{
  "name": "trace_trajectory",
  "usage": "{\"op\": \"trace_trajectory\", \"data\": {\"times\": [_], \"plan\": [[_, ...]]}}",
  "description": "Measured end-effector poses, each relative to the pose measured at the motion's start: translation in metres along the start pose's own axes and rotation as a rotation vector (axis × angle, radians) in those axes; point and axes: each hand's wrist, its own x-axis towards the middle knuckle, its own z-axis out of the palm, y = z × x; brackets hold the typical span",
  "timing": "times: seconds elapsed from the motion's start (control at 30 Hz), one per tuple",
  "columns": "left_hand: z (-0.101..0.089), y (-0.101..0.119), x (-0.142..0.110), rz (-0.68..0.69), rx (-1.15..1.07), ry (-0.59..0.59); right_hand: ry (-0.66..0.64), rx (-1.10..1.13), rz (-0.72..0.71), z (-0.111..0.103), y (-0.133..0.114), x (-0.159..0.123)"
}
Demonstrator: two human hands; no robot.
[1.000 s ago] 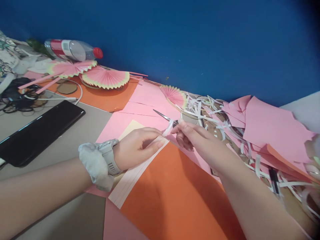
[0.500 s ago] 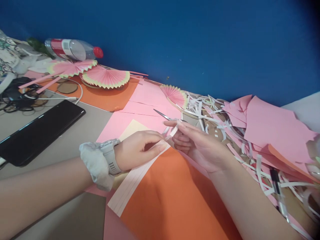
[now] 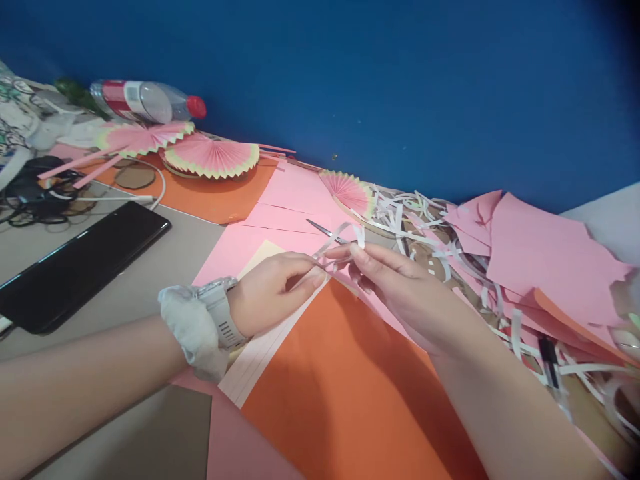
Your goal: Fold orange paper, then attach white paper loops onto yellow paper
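An orange sheet of paper [image 3: 360, 387] lies tilted across the middle, with a white lined band [image 3: 265, 357] along its left edge. At the top corner of that band, my left hand [image 3: 275, 293] pinches the sheet between thumb and fingers. A thin white strip [image 3: 340, 233] loops up from this corner. My right hand [image 3: 395, 273] is closed on the strip, thumb against fingers, close beside the left fingertips. Just behind the hands are scissors [image 3: 323, 228], one pointed blade showing and the rest hidden.
Pink paper fans [image 3: 215, 157] and a plastic bottle [image 3: 145, 100] lie along the blue wall. A black phone [image 3: 85, 267] rests at the left. White paper scraps [image 3: 400, 220], pink sheets [image 3: 550, 253] and a pen [image 3: 550, 363] clutter the right side.
The strip now forms a larger loop above the fingers. My right hand has turned slightly, and both hands with the sheet's corner have shifted a little up and left.
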Motion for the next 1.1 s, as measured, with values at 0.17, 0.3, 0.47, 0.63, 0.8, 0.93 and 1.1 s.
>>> {"op": "trace_trajectory", "data": {"times": [0.17, 0.3, 0.47, 0.63, 0.8, 0.93, 1.1], "plan": [[0.000, 0.000, 0.000, 0.001, 0.012, 0.009, 0.006, -0.176, -0.029, -0.002, -0.004, -0.001], [0.000, 0.000, 0.000, -0.003, 0.026, 0.004, 0.043, -0.268, -0.046, -0.005, -0.002, 0.000], [0.000, 0.002, 0.000, -0.003, 0.043, -0.001, 0.090, -0.252, 0.005, -0.002, -0.004, 0.000], [-0.001, 0.004, 0.000, 0.005, 0.059, -0.010, 0.190, -0.301, 0.055, 0.001, -0.007, 0.000], [-0.001, 0.005, 0.000, 0.013, 0.070, -0.023, 0.200, -0.340, 0.117, -0.004, -0.002, 0.004], [0.000, 0.004, 0.000, 0.018, 0.081, -0.039, 0.122, -0.082, 0.156, -0.002, 0.002, 0.006], [0.001, 0.005, 0.000, 0.031, 0.095, -0.068, 0.115, 0.005, 0.186, 0.002, 0.003, 0.006]]}}
